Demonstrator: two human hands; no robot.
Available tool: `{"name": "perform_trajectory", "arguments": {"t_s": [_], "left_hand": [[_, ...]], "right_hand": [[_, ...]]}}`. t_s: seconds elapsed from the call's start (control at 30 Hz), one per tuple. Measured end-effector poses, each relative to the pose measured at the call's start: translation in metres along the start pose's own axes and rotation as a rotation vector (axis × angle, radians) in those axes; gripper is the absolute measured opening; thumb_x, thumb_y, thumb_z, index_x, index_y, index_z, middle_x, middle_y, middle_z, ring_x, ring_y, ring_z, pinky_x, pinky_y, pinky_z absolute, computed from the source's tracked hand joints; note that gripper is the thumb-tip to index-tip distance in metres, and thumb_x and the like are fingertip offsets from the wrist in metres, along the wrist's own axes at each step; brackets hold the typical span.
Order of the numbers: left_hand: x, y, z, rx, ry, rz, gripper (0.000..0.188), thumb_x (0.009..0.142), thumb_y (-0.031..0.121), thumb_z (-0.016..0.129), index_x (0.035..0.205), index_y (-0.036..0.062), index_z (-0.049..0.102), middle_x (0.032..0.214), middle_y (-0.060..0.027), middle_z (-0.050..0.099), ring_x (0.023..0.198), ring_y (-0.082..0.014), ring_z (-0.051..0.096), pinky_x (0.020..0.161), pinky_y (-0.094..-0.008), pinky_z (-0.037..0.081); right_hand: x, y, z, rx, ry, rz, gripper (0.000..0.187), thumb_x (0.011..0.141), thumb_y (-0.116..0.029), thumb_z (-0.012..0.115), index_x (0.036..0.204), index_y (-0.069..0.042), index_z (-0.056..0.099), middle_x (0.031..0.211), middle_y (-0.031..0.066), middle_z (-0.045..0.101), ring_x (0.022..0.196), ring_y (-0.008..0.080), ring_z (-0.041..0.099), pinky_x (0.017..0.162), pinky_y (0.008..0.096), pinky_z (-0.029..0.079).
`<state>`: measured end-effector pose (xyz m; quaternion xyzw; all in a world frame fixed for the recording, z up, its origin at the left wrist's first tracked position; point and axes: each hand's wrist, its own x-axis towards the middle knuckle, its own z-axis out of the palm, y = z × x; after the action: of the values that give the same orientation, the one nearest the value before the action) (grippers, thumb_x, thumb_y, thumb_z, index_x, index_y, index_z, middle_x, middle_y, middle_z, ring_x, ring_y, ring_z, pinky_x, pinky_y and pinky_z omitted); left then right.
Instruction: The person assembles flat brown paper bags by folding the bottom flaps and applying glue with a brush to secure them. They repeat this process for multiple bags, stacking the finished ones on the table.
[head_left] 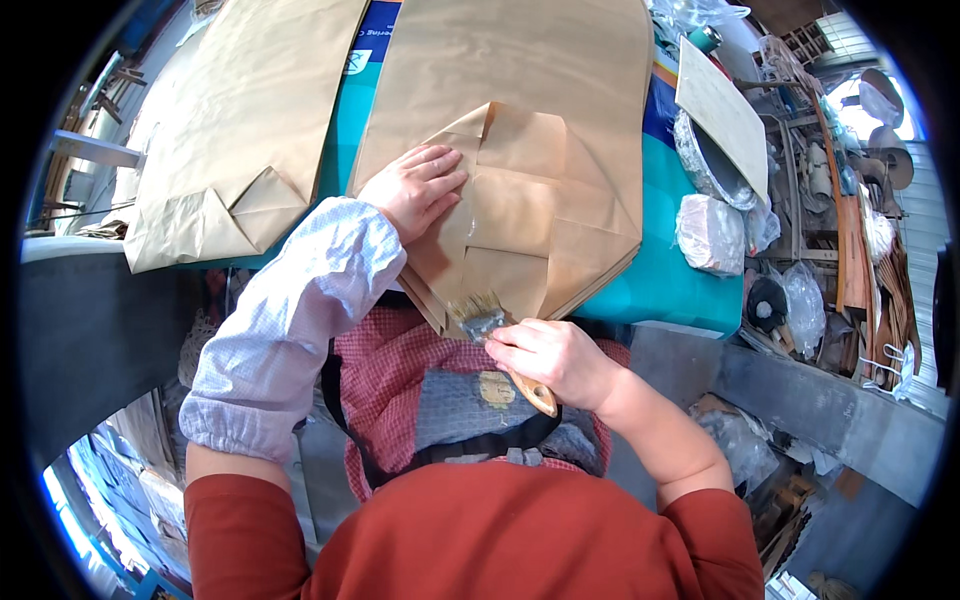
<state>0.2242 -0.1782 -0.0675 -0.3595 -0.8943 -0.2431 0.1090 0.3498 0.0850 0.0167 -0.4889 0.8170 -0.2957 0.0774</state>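
A stack of brown paper bags (590, 110) lies in front of me, with the folded bottom end of the top one opened into a many-sided shape toward me. My left hand (418, 190) rests flat on the left side of that folded end, fingers stretched out and holding nothing. In my right hand (550, 362) is a flat paintbrush (535, 392) with a wooden handle, gripped near its metal band. Its bristles reach the near edge of the folded end; whether they touch the paper I cannot tell. A wet-looking streak shows near the middle of the fold.
Another stack of brown paper bags (250, 90) lies to the left. Beneath both is a teal and blue printed surface (660, 270). On the right stand a plastic-wrapped tub (700, 165) with a pale board (722, 120) leaning over it, and a wrapped block (710, 235).
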Motion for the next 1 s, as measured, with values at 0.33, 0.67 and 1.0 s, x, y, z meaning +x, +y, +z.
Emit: {"name": "perform_trajectory", "arguments": {"t_s": [0.33, 0.67, 1.0], "left_hand": [[0.002, 0.004, -0.006, 0.047, -0.009, 0.005, 0.034, 0.086, 0.012, 0.062, 0.118, 0.0019, 0.063, 0.128, -0.0179, 0.058, 0.125, -0.0365, 0.049, 0.108, -0.0463, 0.038], [0.001, 0.013, -0.01, 0.051, -0.099, -0.068, 0.038, 0.083, 0.01, 0.061, 0.12, 0.0024, 0.061, 0.128, -0.0228, 0.056, 0.126, -0.0395, 0.048, 0.111, -0.0488, 0.033], [0.013, 0.021, -0.014, 0.112, -0.122, -0.059, 0.038, 0.084, 0.01, 0.059, 0.121, 0.0045, 0.061, 0.132, -0.0194, 0.055, 0.129, -0.0365, 0.046, 0.112, -0.0483, 0.032]], "right_hand": [[-0.035, -0.032, -0.053, -0.07, 0.331, 0.117, 0.025, 0.075, -0.009, 0.076, 0.096, 0.001, 0.067, 0.087, 0.0106, 0.066, 0.077, 0.0238, 0.068, 0.064, 0.0307, 0.057], [-0.017, 0.002, -0.046, 0.565, 0.191, 0.178, 0.011, 0.078, -0.002, 0.072, 0.088, 0.001, 0.068, 0.081, 0.0109, 0.067, 0.072, 0.0255, 0.065, 0.064, 0.0319, 0.053], [0.033, 0.155, -0.089, 0.642, 0.616, 0.735, 0.007, 0.084, -0.004, 0.069, 0.085, 0.003, 0.068, 0.075, 0.0052, 0.067, 0.064, 0.0102, 0.062, 0.057, 0.0247, 0.05]]}}
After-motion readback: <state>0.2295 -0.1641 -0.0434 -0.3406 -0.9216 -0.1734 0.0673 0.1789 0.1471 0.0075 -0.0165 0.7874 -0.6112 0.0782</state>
